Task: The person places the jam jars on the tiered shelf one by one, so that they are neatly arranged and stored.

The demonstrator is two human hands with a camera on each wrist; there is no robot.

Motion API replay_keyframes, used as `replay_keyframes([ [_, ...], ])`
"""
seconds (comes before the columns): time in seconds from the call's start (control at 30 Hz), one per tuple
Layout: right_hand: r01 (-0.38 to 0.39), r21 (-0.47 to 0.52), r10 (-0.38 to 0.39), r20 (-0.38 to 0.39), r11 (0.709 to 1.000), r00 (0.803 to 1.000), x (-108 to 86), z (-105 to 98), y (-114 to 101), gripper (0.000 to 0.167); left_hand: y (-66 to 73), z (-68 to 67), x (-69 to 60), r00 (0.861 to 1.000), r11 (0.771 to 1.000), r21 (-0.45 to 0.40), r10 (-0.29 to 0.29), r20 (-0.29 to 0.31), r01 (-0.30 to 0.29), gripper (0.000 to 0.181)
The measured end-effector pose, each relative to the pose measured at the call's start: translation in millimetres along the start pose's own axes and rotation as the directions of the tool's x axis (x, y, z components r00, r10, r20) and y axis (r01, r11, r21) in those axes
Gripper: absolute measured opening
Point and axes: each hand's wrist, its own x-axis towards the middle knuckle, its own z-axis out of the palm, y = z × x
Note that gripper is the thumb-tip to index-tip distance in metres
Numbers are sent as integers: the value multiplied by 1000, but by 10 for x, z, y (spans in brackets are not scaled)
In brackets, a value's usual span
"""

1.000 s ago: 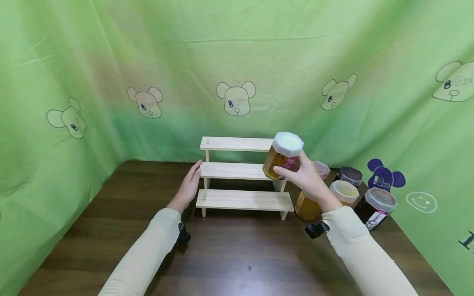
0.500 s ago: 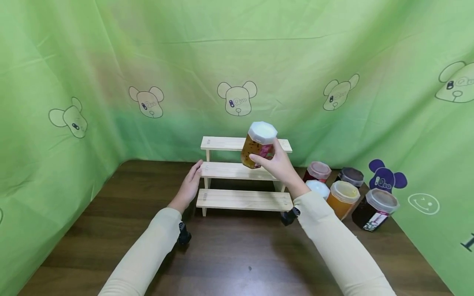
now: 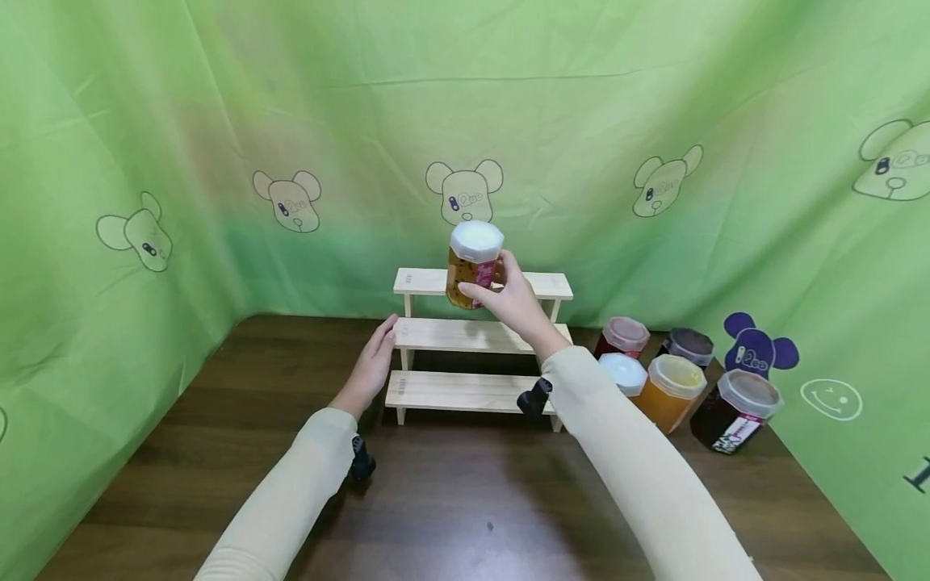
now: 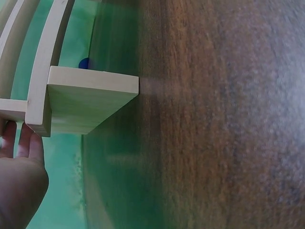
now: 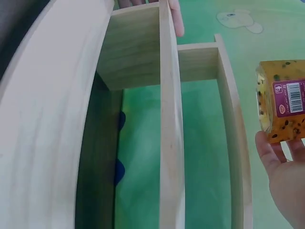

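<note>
My right hand (image 3: 514, 300) grips an octagonal jar (image 3: 465, 278) of amber, dark-flecked filling, with a white lid and a purplish label. In the head view the jar is held upright in front of the top step of a three-step wooden rack (image 3: 475, 390). A barcode shows on the label of the jar (image 5: 282, 98) in the right wrist view. At the rack's left end my left hand (image 3: 372, 363) touches the middle step, its fingers mostly straight. The left wrist view shows those fingers (image 4: 35, 145) against the end of the wood.
To the right of the rack stand several more lidded jars, among them a red one (image 3: 623, 335), a yellow-orange one (image 3: 664, 399) and a dark one (image 3: 734, 415). Green printed cloth (image 3: 465, 121) encloses the brown wooden table (image 3: 436, 500) behind and at both sides.
My right hand has carried the amber jar left and upward, from the rack's right end to near the middle of the top step. The left hand has stayed in place.
</note>
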Motion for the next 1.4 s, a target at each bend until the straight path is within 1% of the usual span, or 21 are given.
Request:
replay_keyframes([
  [0.17,15,40,-15,16,999,1000,121,69,-13,75,-9,-3,17,1000,1000,-3,10,-2,-10,49],
  [0.33,17,52,-17,10,998,1000,205,136,28,73,-3,0,10,1000,1000,-11,-3,-1,3,49],
  [0.4,2,65,-3,5,998,1000,232,153,46,75,-7,0,8,1000,1000,-11,-7,4,7,50],
  [0.57,-62,127,63,0,990,998,295,155,72,79,-8,8,3,1000,1000,-10,-9,20,9,51],
  [0.73,-86,152,86,8,985,996,339,151,78,80,-9,11,10,1000,1000,0,-1,2,1,50],
  [0.87,-97,139,94,28,985,995,344,151,52,81,-6,8,8,1000,1000,-2,11,-7,-11,50],
  [1.0,-118,127,112,57,985,992,353,150,38,84,-2,2,-1,1000,1000,1,7,1,-7,50],
  [1.2,-100,62,94,95,993,991,389,171,26,85,1,1,0,1000,1000,-6,11,-7,-11,49],
  [1.3,-104,33,101,88,994,991,399,187,33,86,-1,5,1,1000,1000,-3,10,-12,-10,49],
  [1.4,-114,38,111,66,993,992,402,207,52,88,-7,12,0,1000,1000,-1,6,-12,-6,50],
])
